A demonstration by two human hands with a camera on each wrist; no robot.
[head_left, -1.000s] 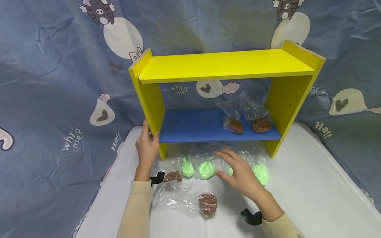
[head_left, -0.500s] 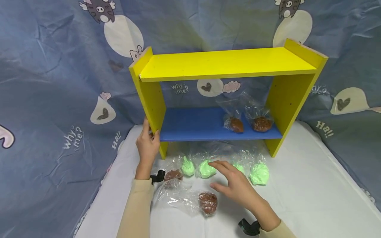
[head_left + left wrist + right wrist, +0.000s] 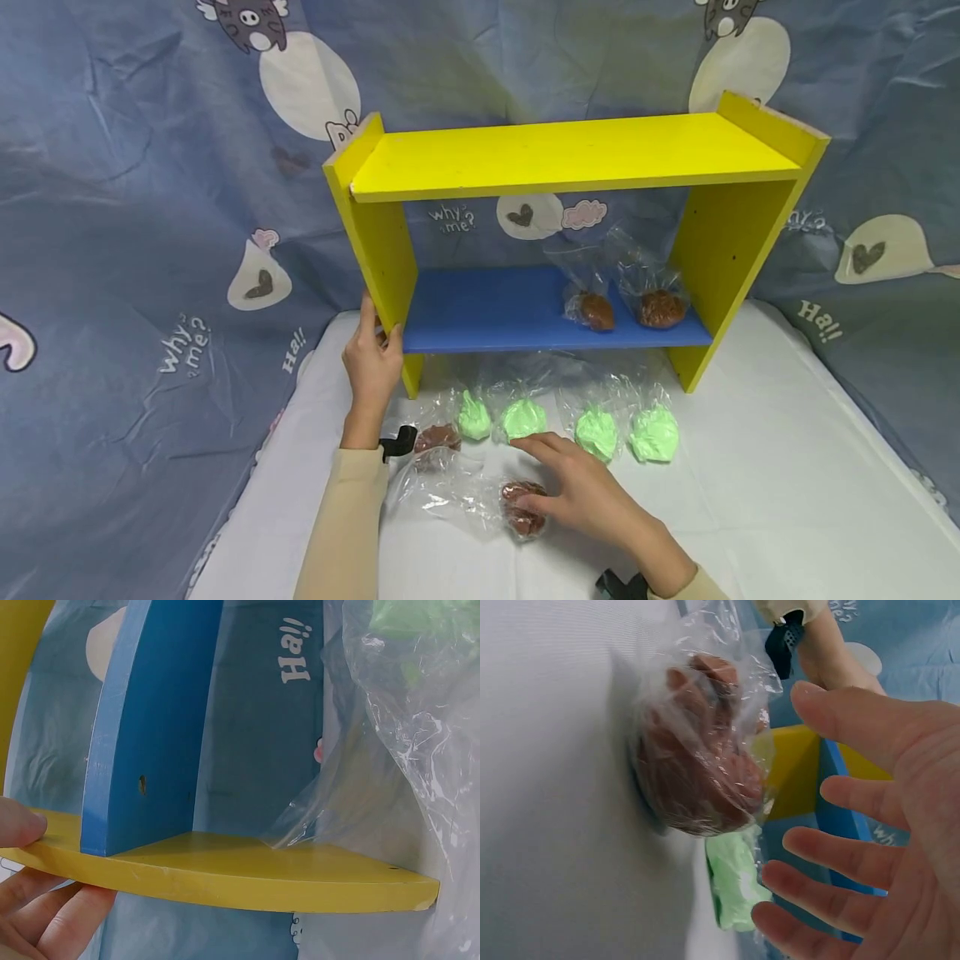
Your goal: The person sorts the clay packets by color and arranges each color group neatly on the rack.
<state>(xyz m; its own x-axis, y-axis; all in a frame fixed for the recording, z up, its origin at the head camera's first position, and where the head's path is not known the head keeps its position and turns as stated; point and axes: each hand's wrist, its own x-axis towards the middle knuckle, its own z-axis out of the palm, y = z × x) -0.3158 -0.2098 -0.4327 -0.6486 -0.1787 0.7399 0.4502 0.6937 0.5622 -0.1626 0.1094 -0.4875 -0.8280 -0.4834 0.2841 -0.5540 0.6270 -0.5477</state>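
My left hand (image 3: 371, 367) grips the left side panel of a yellow and blue shelf (image 3: 570, 154). In the left wrist view the thumb lies on one face of the yellow panel (image 3: 262, 881) and the fingers on the other. My right hand (image 3: 592, 492) hovers with spread fingers just over a clear plastic bag of brown clay-like lump (image 3: 517, 521). The right wrist view shows a gap between the fingers and this bagged brown lump (image 3: 697, 765). Another bagged brown lump (image 3: 437, 437) lies by the left wrist.
Several bagged light green lumps (image 3: 654, 433) stand in a row before the shelf's base. Two bagged brown lumps (image 3: 660, 308) sit on the right of the blue board (image 3: 487, 308). A patterned blue cloth (image 3: 150, 208) hangs behind the white-covered table (image 3: 787, 467).
My right hand has moved down and to the left, from near the green lumps to above the nearest brown lump. The left hand has kept its place on the shelf.
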